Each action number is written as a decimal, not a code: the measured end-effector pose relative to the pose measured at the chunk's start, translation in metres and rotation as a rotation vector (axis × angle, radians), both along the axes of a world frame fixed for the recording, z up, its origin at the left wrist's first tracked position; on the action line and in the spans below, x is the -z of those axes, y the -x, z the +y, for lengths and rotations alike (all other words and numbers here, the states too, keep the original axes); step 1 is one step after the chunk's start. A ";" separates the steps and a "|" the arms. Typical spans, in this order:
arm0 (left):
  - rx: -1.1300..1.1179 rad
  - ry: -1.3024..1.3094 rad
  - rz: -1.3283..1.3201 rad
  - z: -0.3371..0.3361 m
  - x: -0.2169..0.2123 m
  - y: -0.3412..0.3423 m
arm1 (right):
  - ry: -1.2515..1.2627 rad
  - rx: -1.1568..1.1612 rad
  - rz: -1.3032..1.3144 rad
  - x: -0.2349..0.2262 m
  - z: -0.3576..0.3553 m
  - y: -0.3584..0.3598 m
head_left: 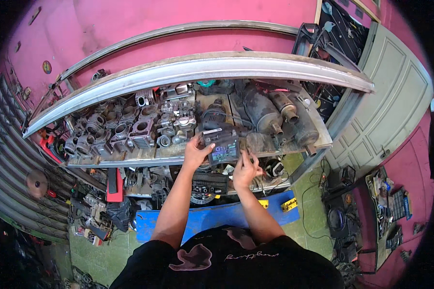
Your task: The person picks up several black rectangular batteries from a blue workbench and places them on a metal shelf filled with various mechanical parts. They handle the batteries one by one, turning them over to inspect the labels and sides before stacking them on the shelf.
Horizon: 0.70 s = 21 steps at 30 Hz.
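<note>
A small dark motorcycle battery with a printed label is held up in front of the shelf's front edge. My left hand grips its left side, thumb across the front. At the battery's lower right side, my right hand is closed, with thumb and forefinger against the edge and the other fingers curled. Just behind the battery, a dark power drill lies on the wooden shelf, partly hidden by it.
Several metal engine cylinders crowd the shelf's left half; dark exhaust mufflers lie at its right. A metal rail runs above them. Below stand a lower shelf of parts and a blue bench carrying a yellow object. A door is at right.
</note>
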<state>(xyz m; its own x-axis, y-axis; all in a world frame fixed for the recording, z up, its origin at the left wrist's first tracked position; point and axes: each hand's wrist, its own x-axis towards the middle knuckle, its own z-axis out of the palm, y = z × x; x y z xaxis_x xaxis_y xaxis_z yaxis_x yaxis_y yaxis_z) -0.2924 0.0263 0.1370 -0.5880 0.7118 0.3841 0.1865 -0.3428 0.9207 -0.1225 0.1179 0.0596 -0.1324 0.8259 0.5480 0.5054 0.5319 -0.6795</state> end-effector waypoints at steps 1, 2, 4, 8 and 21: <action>0.042 -0.018 -0.032 0.001 -0.002 -0.001 | -0.157 0.015 -0.036 0.003 0.006 -0.007; 0.036 -0.018 -0.032 -0.002 0.001 0.001 | -0.235 -0.001 -0.087 -0.006 0.010 -0.015; 0.028 -0.019 -0.033 -0.002 0.007 0.006 | -0.229 0.074 -0.170 -0.021 0.032 -0.024; -0.021 0.103 0.027 0.002 0.015 0.016 | -0.124 0.050 -0.305 -0.042 0.086 -0.033; -0.073 0.170 0.346 -0.011 0.016 0.028 | 0.215 -0.860 -0.278 -0.095 0.067 -0.028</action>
<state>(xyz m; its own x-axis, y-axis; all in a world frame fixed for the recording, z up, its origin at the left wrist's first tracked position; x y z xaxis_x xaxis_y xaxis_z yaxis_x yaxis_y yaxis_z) -0.3209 0.0156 0.1211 -0.4959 0.7435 0.4487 0.5141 -0.1650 0.8417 -0.0942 0.1848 0.1545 -0.8499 0.4632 0.2513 0.1553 0.6758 -0.7205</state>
